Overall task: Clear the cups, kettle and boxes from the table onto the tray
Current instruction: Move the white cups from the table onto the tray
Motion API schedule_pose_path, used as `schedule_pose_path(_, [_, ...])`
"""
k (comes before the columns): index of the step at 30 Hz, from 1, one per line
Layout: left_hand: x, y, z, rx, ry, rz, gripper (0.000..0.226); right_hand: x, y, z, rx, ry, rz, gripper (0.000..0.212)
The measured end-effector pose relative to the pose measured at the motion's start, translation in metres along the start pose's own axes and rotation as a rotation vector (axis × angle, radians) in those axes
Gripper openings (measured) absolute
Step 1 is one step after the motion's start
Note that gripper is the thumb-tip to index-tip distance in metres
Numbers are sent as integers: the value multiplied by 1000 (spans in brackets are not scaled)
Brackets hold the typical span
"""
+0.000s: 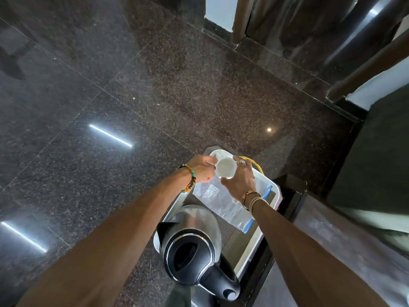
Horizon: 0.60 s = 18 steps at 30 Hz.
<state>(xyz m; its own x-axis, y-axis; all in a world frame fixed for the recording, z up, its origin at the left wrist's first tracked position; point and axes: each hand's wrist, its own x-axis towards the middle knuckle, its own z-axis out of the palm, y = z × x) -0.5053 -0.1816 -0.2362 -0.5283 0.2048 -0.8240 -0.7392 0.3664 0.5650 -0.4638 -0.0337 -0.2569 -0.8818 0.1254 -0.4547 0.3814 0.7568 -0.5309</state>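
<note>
While the kettle (192,247) stands at the near end of the tray (269,185), both hands hold a white cup (225,167) above its far end. The left hand (202,169) pinches the cup's handle side; the right hand (241,179) wraps its rim. A clear bag (223,202) lies between.

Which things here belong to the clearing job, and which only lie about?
Job: cup, held by left hand and right hand; kettle; tray.
Lying about: plastic bag; yellow cord; mat.
</note>
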Motion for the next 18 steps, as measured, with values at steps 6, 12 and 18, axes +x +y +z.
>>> schedule_pose_path(6, [-37, 9, 2, 251, 212, 1, 30, -26, -1, -31, -1, -14, -13, 95])
schedule_pose_path(12, [-99, 41, 18, 366, 326, 131, 34, -75, 0, -98, 86, 89, 24, 88])
schedule_pose_path(18, [-180, 79, 79, 228, 381, 339, 40, -150, -4, -184, 161, 271, -25, 88])
